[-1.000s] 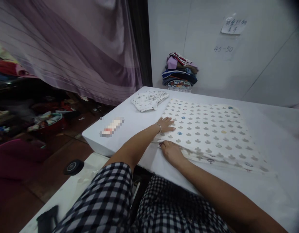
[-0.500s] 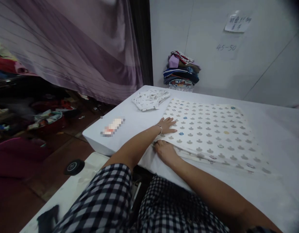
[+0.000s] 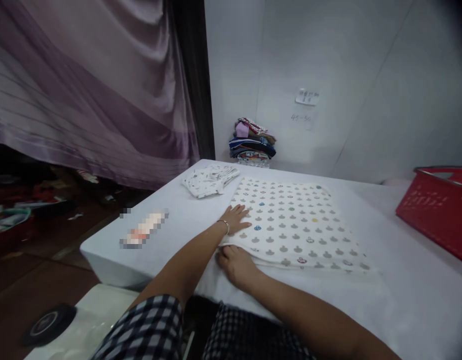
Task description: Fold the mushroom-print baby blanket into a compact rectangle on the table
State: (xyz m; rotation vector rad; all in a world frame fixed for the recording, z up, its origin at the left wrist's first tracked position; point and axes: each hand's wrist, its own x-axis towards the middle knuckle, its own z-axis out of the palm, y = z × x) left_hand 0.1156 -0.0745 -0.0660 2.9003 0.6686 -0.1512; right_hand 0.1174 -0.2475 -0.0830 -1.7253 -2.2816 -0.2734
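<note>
The printed cloth point(image 3: 291, 215), white with rows of grey motifs and a few blue, red and yellow ones, lies spread out in front of me on the white table point(image 3: 186, 225). My left hand point(image 3: 234, 220) rests palm down on the cloth's left edge, fingers splayed loosely and gripping nothing, a bracelet point(image 3: 226, 228) around the wrist. My right hand point(image 3: 236, 266) is at the cloth's near left corner, its fingers bent in against the edge; their tips are hidden, so I can't tell whether they pinch the fabric. Just off the cloth's far left corner sits a folded white piece point(image 3: 209, 181) with small dark prints. A blurred-out object point(image 3: 144, 228) lies left of the cloth, well apart from it. To the cloth's right stands a red basket point(image 3: 441, 212), and beyond its far edge, near the wall, is a stack of folded clothes point(image 3: 252, 146).
</note>
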